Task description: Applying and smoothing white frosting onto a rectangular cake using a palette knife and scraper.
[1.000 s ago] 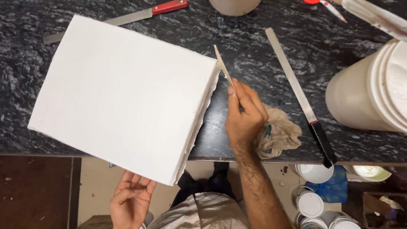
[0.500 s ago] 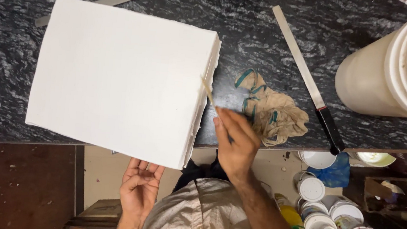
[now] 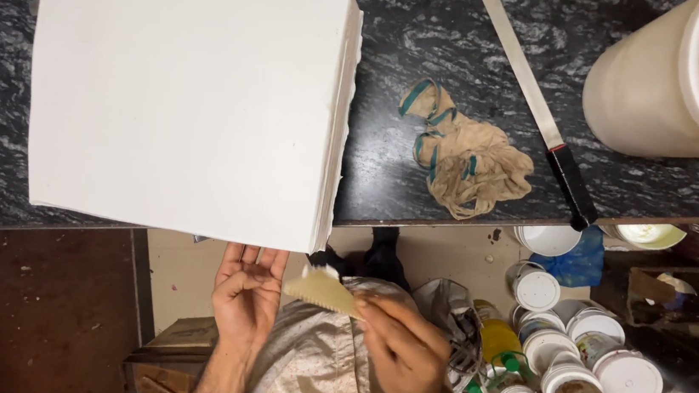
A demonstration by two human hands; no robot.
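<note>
Two hands meet below the dark worktop's [image 3: 466,54] near edge: the right hand [image 3: 403,351] pinches a small toothed scraper [image 3: 323,290] in its fingers, while the left hand [image 3: 248,294] lies palm-up, fingers released, beside the scraper's tip. A white block [image 3: 188,95] overhangs that edge; a crumpled rag [image 3: 464,160] lies nearby.

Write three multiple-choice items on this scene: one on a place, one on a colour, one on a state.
1. Where does the crumpled cloth lie?
A. on the white block
B. on the dark counter, right of the block
C. on the floor

2. What colour is the block?
A. white
B. red
C. green

3. What is the right hand doing?
A. resting empty
B. gripping the long knife
C. holding a toothed scraper

Key: 1 B, it lies on the counter between block and knife; 2 A, all white; 3 C, the scraper is pinched beside the open left hand.
</note>
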